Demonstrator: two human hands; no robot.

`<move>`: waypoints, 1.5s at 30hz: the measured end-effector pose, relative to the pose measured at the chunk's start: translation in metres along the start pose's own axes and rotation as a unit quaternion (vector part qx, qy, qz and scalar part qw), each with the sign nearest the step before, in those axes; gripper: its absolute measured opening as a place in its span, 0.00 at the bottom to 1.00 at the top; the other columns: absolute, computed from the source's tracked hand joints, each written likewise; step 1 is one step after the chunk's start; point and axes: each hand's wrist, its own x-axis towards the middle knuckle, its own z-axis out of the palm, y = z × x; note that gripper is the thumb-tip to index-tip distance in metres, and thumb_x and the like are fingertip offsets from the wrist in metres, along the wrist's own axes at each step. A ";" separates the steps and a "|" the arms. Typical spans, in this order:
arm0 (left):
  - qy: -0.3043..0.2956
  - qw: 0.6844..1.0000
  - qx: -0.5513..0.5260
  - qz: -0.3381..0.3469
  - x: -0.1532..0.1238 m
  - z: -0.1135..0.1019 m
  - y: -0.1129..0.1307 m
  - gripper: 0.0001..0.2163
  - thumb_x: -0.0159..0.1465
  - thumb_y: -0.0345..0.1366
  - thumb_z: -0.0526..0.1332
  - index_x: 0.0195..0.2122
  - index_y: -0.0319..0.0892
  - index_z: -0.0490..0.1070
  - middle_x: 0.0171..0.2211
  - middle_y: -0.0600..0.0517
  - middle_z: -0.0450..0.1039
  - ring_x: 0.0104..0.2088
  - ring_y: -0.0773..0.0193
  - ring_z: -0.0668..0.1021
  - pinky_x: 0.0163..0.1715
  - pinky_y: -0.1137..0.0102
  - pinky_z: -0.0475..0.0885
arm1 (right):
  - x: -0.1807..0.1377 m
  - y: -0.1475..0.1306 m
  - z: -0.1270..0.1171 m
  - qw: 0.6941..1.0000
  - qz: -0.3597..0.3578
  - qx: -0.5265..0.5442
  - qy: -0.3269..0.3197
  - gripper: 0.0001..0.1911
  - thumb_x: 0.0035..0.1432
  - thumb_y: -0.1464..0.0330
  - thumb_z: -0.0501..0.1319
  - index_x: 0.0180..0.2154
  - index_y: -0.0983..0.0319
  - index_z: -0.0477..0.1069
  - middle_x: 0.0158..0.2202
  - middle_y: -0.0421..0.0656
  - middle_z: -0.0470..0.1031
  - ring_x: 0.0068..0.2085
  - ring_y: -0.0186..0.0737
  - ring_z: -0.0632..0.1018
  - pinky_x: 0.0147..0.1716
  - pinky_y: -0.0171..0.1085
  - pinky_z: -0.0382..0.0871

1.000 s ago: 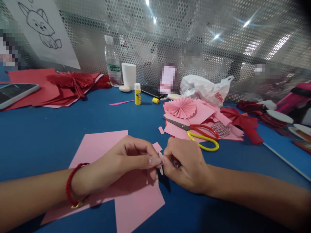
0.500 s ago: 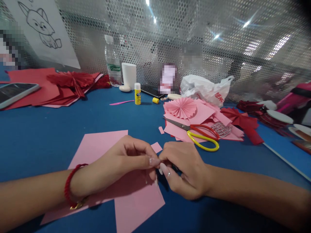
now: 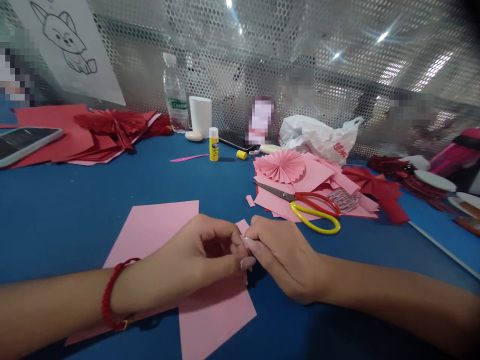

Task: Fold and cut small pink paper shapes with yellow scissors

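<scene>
My left hand point(image 3: 204, 252) and my right hand point(image 3: 283, 257) meet fingertip to fingertip above the blue table. Both are closed in a pinch, and whatever lies between the fingers is hidden. A red braided bracelet point(image 3: 108, 295) circles my left wrist. Under my left hand and forearm lie sheets of pink paper point(image 3: 215, 320), with another part point(image 3: 150, 227) showing behind the hand. A small pink scrap point(image 3: 243, 226) peeks out just behind the fingertips. Scissors point(image 3: 292, 197) with one red and one yellow handle rest beyond my right hand.
Behind the scissors is a pile of pink paper point(image 3: 315, 172) with a pleated fan. A glue stick point(image 3: 213, 145), its yellow cap point(image 3: 241, 155), a pink plastic knife point(image 3: 189, 157) and a water bottle point(image 3: 175, 100) are farther back. Red papers point(image 3: 56, 132) and a phone point(image 3: 30, 142) are left.
My fingers have shifted their pinch: the right thumb now lies higher against the left fingertips, and the left thumb sits lower. The view has moved slightly.
</scene>
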 end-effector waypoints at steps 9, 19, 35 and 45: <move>0.014 0.999 -0.006 0.030 0.001 0.001 0.002 0.04 0.58 0.33 0.73 0.28 0.40 0.84 0.25 0.51 0.83 0.27 0.67 0.78 0.29 0.78 0.72 | 0.001 0.001 0.000 0.999 0.014 0.023 -0.040 0.17 0.75 0.63 0.42 0.37 0.60 0.64 0.33 0.41 0.72 0.31 0.36 0.73 0.31 0.36 0.62; 0.044 0.996 0.063 0.049 -0.001 0.000 0.008 0.07 0.60 0.34 0.70 0.25 0.39 0.83 0.22 0.52 0.81 0.23 0.68 0.76 0.25 0.79 0.68 | 0.003 0.002 -0.003 0.996 -0.006 0.091 -0.013 0.10 0.70 0.71 0.50 0.35 0.61 0.65 0.30 0.37 0.68 0.28 0.32 0.68 0.29 0.33 0.60; 0.068 0.948 0.281 0.136 -0.003 -0.001 0.006 0.09 0.60 0.34 0.66 0.23 0.39 0.76 0.19 0.53 0.76 0.20 0.68 0.74 0.21 0.79 0.65 | 0.005 0.002 0.000 0.997 -0.067 0.035 -0.032 0.11 0.67 0.72 0.50 0.32 0.60 0.64 0.28 0.40 0.71 0.30 0.36 0.71 0.29 0.35 0.61; 0.013 0.997 0.075 0.015 0.002 -0.001 -0.002 0.11 0.56 0.34 0.65 0.19 0.39 0.68 0.19 0.56 0.66 0.23 0.69 0.65 0.24 0.75 0.62 | 0.007 -0.001 0.001 0.998 -0.062 0.002 0.003 0.12 0.70 0.66 0.51 0.33 0.60 0.66 0.27 0.39 0.70 0.27 0.35 0.68 0.27 0.35 0.58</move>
